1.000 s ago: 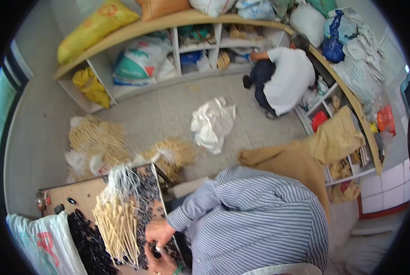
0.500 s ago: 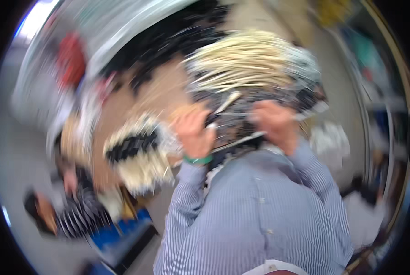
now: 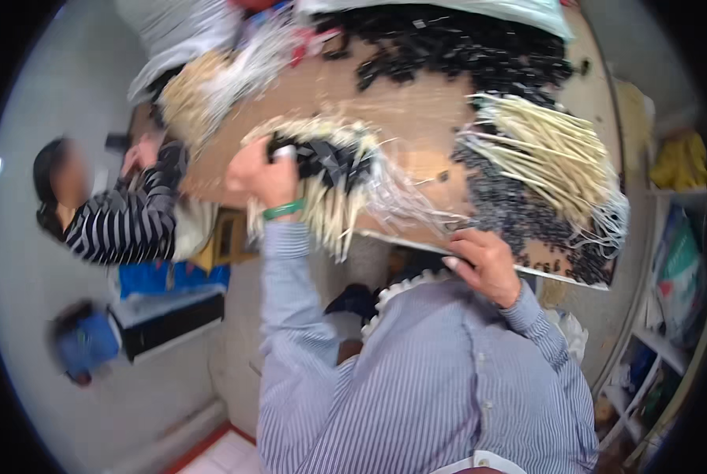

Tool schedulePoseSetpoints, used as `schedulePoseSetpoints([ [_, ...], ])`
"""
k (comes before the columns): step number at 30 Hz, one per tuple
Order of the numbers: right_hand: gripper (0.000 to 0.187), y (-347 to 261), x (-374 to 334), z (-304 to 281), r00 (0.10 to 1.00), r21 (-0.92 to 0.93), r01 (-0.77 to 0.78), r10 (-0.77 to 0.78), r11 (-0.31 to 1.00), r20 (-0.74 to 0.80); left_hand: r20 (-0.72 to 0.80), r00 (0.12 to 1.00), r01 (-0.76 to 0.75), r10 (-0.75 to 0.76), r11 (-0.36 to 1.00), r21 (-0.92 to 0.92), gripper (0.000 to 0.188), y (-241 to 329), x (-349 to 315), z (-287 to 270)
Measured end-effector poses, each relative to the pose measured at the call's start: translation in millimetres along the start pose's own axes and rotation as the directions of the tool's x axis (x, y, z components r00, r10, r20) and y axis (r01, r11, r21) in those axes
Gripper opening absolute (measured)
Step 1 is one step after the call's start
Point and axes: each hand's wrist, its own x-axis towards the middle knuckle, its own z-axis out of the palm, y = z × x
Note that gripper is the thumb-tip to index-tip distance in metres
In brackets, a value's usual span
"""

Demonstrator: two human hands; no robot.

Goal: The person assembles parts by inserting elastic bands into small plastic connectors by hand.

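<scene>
My left hand (image 3: 265, 175), with a green bangle on its wrist, reaches over a bundle of cream cords (image 3: 333, 209) at the table's near left. Black pieces (image 3: 322, 158) lie across that bundle, beside my thumb. The fingers are partly hidden and blurred, so their grip does not show. White thin strands (image 3: 405, 189) trail from the bundle toward the right. My right hand (image 3: 486, 267) is at the table's front edge, thumb and forefinger apart, with nothing visible between them. Beyond it on the right, a pile of cream cords (image 3: 547, 158) lies over small dark pieces (image 3: 503, 201).
A heap of black parts (image 3: 464, 47) covers the table's far side, beside a white plastic sack (image 3: 448, 8). More cords (image 3: 191, 95) lie at the far left. A person in a striped top (image 3: 124, 217) sits at the left. Shelves (image 3: 661, 347) stand at the right.
My view has turned toward the right. My hands, close together in front of me before, are now apart: the left has moved to the left-hand bundle, the right to the table edge.
</scene>
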Motion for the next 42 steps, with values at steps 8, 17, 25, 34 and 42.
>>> schedulePoseSetpoints([
  [8,0.013,56,15,-41,0.931,-0.046,-0.241,0.218,0.969,-0.294,0.160,0.957,-0.209,0.244,0.956,-0.205,0.047,109,-1,34],
  [17,0.002,92,14,-78,0.861,-0.557,-0.500,0.309,0.663,-0.405,0.494,0.756,-0.139,0.430,0.843,-0.520,0.039,198,3,208],
  [25,0.012,94,20,-103,0.934,-0.516,-0.270,0.091,0.813,-0.345,0.625,0.701,-0.297,0.344,0.937,-0.182,0.032,162,9,186],
  [34,0.020,89,31,-73,0.926,-0.037,-0.199,0.175,0.979,-0.334,0.745,0.625,0.360,0.232,0.761,-0.540,0.038,166,-17,128],
  [42,0.036,68,33,-54,0.992,-0.379,-0.125,0.105,0.917,-0.074,0.477,0.444,-0.368,0.759,0.640,-0.675,0.036,202,-41,123],
])
